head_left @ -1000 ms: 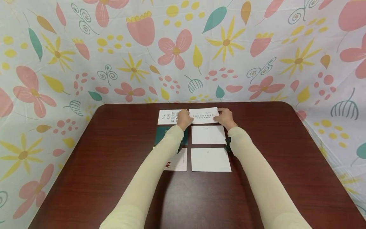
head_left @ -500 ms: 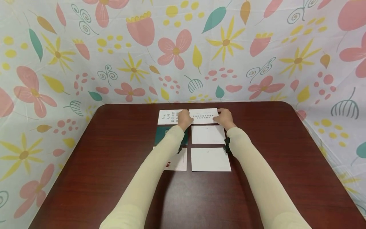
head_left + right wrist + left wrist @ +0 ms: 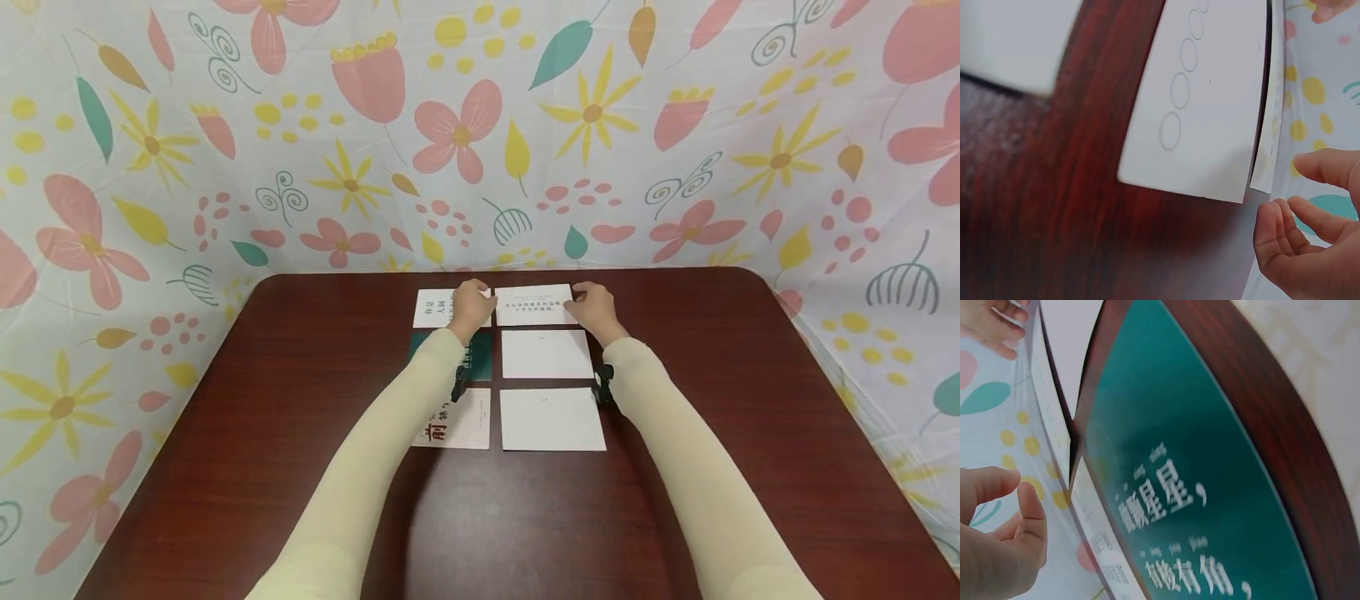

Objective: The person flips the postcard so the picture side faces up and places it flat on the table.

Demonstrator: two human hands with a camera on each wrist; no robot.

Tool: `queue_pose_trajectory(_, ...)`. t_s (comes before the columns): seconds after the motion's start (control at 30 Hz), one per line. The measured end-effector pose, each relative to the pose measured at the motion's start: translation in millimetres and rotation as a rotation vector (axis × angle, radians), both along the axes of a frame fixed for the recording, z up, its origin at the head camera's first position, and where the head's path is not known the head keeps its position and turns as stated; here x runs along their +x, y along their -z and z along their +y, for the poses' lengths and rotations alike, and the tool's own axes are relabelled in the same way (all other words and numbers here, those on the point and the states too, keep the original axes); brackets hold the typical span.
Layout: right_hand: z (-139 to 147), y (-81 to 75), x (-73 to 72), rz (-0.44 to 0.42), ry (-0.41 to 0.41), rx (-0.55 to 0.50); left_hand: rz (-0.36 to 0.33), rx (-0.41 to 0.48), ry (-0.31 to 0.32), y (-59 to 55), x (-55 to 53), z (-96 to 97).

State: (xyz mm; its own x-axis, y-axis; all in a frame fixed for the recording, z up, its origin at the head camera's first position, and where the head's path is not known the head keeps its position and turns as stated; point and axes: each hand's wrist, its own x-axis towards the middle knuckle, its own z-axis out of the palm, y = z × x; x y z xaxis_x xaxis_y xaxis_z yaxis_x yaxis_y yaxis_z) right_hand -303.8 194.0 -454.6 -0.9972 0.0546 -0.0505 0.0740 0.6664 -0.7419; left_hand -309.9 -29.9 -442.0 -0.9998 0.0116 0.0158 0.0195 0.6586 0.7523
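Note:
Six postcard-like cards lie in two columns. The back right white card, printed with small text, has a hand near each short side. My left hand hovers over the back left white card, hiding part of its large lettering. In the left wrist view, that hand's thumb and fingers are loosely bent with nothing between them. My right hand is at the back right card's right edge. The right wrist view shows its thumb and fingers apart, holding nothing.
Below on the left are a teal card with white lettering and a pale pink card. Two plain white cards, the middle one and the front one, lie on the right. A flowered cloth hangs behind the dark wooden table.
My left hand has let go of the back right card and moved left, baring more of the pink card. The right hand has loosened and shifted slightly right. That card stays in place.

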Motion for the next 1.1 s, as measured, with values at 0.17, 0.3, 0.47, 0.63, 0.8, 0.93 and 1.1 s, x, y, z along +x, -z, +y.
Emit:
queue_pose_trajectory(0.17, 2.3, -3.0, 3.7, 0.016, -0.013, -0.003, -0.006, 0.028, 0.017, -3.0, 3.8, -7.4)
queue_pose_trajectory(0.3, 5.3, -7.4, 9.6, 0.032, -0.016, -0.013, -0.006, 0.048, 0.011, -8.4, 9.8, -8.9)
queue_pose_trajectory(0.47, 7.7, -10.3, 16.4, 0.036, -0.013, -0.019, -0.023, 0.102, 0.028, -12.9, 19.8, -11.2)
queue_pose_trajectory(0.63, 10.6, -11.2, 23.6, 0.011, -0.006, -0.029, -0.065, 0.139, 0.060, -15.8, 30.2, -11.5)
queue_pose_trajectory(0.8, 15.9, -11.5, 32.8, -0.016, -0.011, -0.048, -0.113, 0.179, 0.069, -19.3, 40.1, -8.6)
queue_pose_trajectory(0.93, 20.8, -11.4, 39.8, -0.053, -0.027, -0.057, -0.140, 0.221, 0.080, -20.8, 47.6, -5.7)
queue_pose_trajectory(1.1, 24.8, -12.6, 49.1, -0.105, -0.060, -0.064, -0.174, 0.272, 0.102, -22.4, 58.8, -3.0)
